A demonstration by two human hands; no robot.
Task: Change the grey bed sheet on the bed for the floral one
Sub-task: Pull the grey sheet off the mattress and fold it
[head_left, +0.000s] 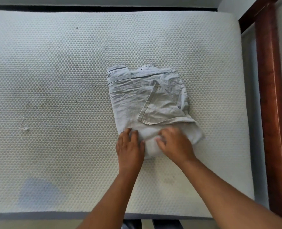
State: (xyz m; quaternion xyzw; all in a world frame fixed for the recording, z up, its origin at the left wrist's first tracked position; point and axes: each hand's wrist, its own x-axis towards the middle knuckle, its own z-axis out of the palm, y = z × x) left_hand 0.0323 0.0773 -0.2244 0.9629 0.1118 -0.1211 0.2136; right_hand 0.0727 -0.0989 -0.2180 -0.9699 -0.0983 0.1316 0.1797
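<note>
One bare, honeycomb-quilted mattress fills the view. The left hand presses fairly straight fingers on the near left corner of one folded grey sheet, which lies right of centre. The right hand rests on its near edge, too blurred to tell its grip. One wooden frame runs along the right.

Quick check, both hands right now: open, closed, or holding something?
Left hand: open, fingers resting on the near edge of the grey sheet.
Right hand: on the same edge; fingers blurred, grip cannot be told.
</note>
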